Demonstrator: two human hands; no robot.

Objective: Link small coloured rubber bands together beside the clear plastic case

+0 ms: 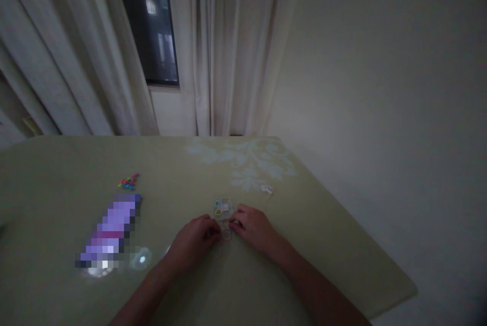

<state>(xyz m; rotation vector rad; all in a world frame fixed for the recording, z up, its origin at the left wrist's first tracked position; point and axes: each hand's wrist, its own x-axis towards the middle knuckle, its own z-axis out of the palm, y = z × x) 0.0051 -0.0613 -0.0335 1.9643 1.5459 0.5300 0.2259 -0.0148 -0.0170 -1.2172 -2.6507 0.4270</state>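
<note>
A small clear plastic case lies on the table in front of me, with a yellow ring-like piece and pale bits in it. Closer to me is a small clear round piece, lying between my hands. My left hand is closed at the left of it, thumb and fingers pinched together. From the right, my right hand reaches in with its fingertips pinched beside the case. Whatever either hand pinches is too small and dim to name.
A pixelated purple flat object lies to the left, with a heap of small colourful pieces behind it. Small white scraps lie right of the case. The table meets a wall on the right; curtains hang behind.
</note>
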